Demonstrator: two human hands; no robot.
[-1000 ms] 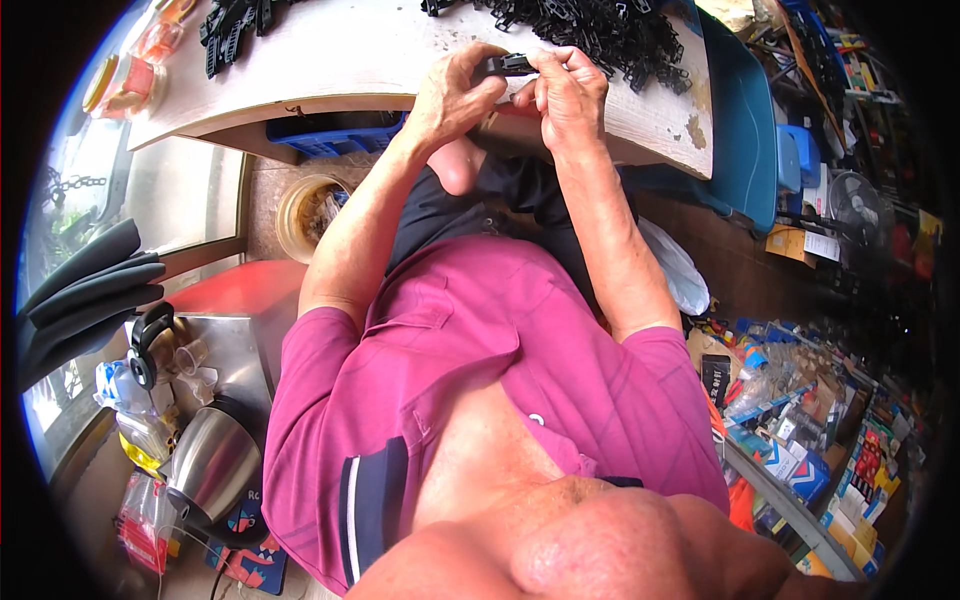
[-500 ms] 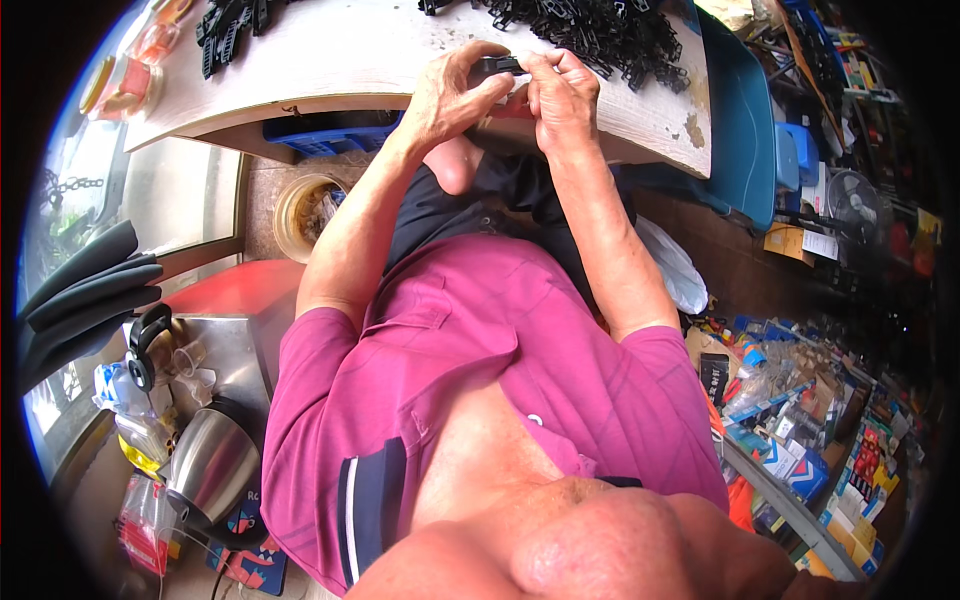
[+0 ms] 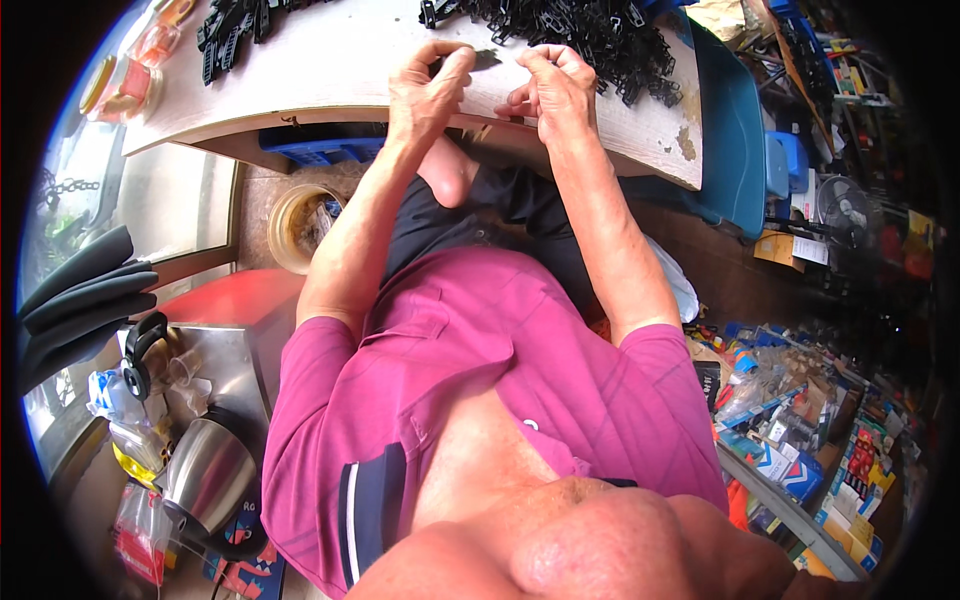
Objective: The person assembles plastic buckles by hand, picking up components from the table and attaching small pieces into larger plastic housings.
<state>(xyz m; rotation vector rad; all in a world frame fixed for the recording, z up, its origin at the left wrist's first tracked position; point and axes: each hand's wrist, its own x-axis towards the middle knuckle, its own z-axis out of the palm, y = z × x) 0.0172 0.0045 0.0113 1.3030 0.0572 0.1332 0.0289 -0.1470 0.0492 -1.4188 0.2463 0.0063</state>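
Over the table's near edge, my left hand (image 3: 425, 95) is closed, thumb and forefinger curled together. A bit of a black plastic part (image 3: 437, 66) shows inside that curl, and the fingers hide most of it. A dark patch lies on the table just beyond the fingertips; whether it is a shadow or a part I cannot tell. My right hand (image 3: 562, 92) is apart from the left, its thumb and forefinger pinched. Anything in that pinch is too small to make out. Close beyond the right hand is a heap of black plastic parts (image 3: 610, 45).
The pale table (image 3: 300, 70) has a worn right corner. A smaller pile of black parts (image 3: 232, 38) and lidded jars (image 3: 122, 88) are at its left. Below stand a blue crate (image 3: 325, 147) and a bucket (image 3: 290, 228). A teal bin (image 3: 728, 130) adjoins the right side.
My hands were together around a black plastic part; now they have drawn apart, the left hand moving left. The black part no longer shows between them.
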